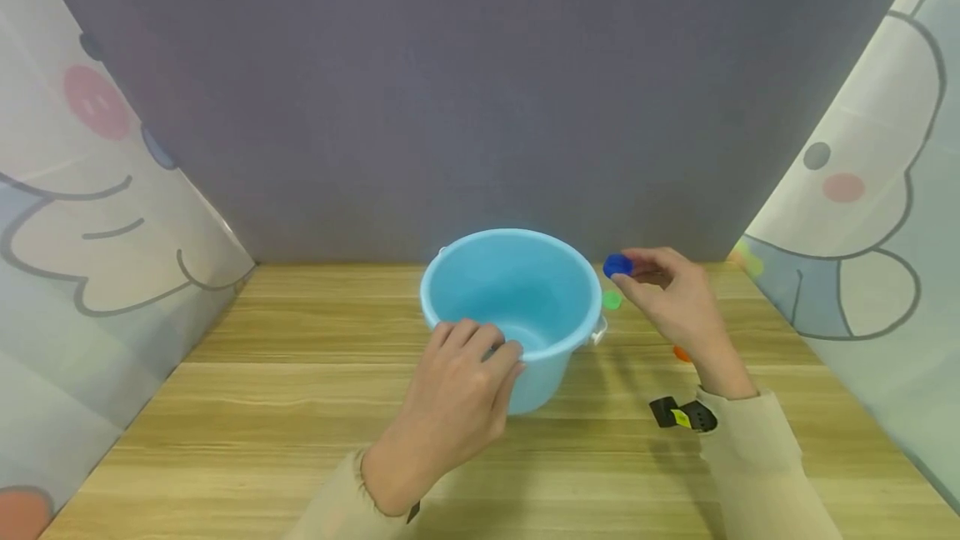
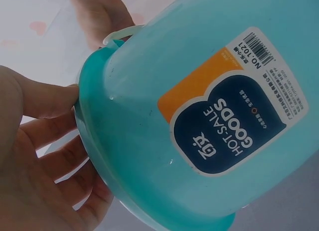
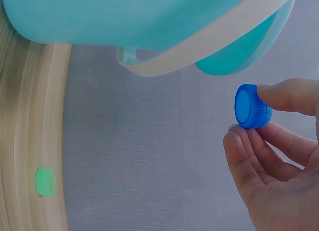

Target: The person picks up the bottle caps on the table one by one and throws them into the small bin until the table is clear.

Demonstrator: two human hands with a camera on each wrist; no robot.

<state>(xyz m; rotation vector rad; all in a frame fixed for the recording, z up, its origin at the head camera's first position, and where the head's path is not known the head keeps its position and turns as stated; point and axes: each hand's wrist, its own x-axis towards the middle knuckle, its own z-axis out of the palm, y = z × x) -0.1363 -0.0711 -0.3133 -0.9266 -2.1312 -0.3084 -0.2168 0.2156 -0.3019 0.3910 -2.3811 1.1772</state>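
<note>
Gripping bucket rim (image 1: 557, 350): left hand (image 1: 455, 386) | right hand (image 1: 678, 297): pinching blue cap (image 3: 252, 107), clear of rim

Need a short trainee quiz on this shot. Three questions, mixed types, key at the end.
1. Which part of the bucket does the left hand grip?
2. True or false: the blue cap, pinched in the right hand, is outside the bucket.
3. In the right wrist view, the second cap, on the table, is: a) orange b) green c) yellow

Key: 1. the rim; 2. true; 3. b
</note>
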